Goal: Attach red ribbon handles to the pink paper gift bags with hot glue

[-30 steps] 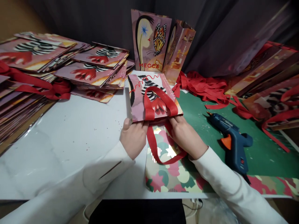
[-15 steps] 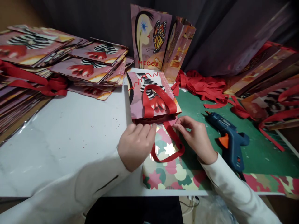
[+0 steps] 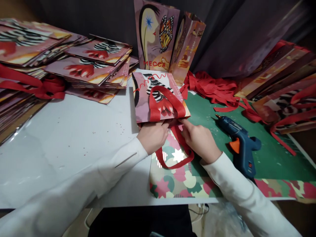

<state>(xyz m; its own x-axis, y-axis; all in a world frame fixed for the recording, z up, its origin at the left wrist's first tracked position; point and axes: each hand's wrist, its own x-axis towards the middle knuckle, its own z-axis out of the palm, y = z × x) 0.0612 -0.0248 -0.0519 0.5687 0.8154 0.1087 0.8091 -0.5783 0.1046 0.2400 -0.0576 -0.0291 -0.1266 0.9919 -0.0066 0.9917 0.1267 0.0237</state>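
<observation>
A flat printed paper bag lies in front of me with one red ribbon handle folded over its face. A second red ribbon loop hangs out of its near open edge onto patterned paper. My left hand grips that near edge at the left, fingers tucked under the lip. My right hand pinches the same edge at the right, where the loose ribbon end meets the bag.
A blue hot glue gun lies on the green mat to the right. Loose red ribbons pile behind it. Stacks of flat bags fill the left; two bags stand upright at the back. More bags lie right.
Both hands had drawn back from the bag's edge half a second ago; now they are on the open edge again, close together. The view has shifted slightly.
</observation>
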